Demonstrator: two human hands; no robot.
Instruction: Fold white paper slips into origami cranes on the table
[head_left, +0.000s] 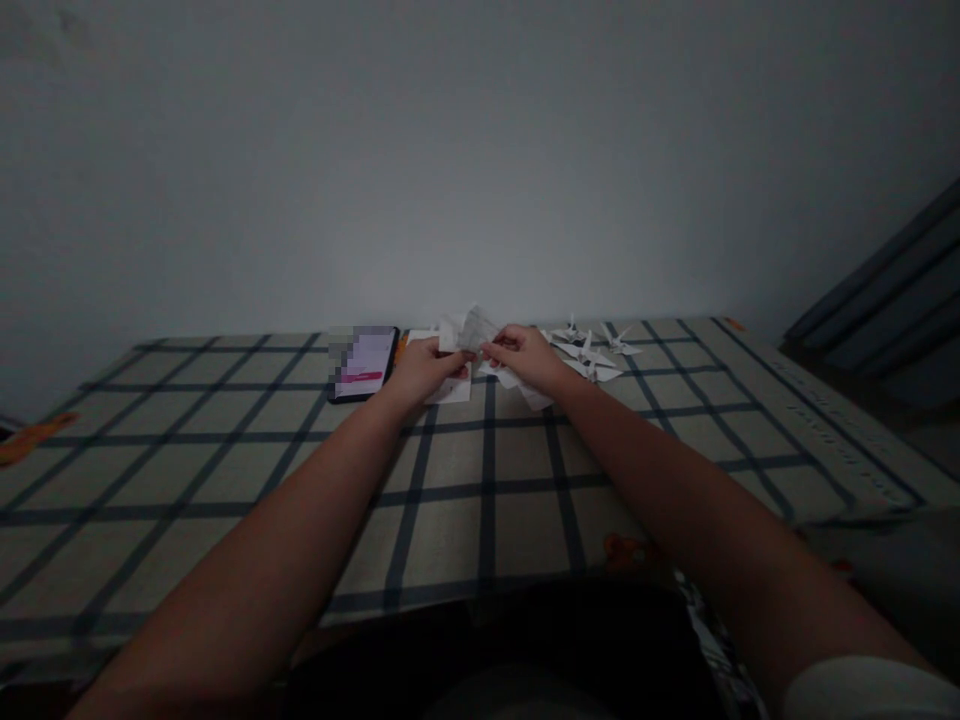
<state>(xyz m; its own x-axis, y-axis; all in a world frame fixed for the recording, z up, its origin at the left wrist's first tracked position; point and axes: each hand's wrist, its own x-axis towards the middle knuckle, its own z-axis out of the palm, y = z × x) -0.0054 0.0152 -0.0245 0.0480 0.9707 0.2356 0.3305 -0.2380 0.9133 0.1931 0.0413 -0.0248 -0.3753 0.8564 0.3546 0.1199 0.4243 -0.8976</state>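
Observation:
Between my two hands is a folded piece of white paper [475,326], raised a little above the table. My left hand [424,370] pinches its left side with thumb and fingers. On the other side my right hand [525,355] grips it, fingertips close to those of the left. White paper sheets [450,392] lie beneath the left hand, and more white paper [534,397] shows under the right. Just right of that hand, several folded paper cranes [590,360] rest on the cloth. The fold details are too dim to make out.
A tablet [369,365] with a lit screen lies left of my left hand. A checked cloth [247,480] covers the table, which meets a plain wall [480,160] at the back. Dark slatted furniture [892,290] stands at the far right.

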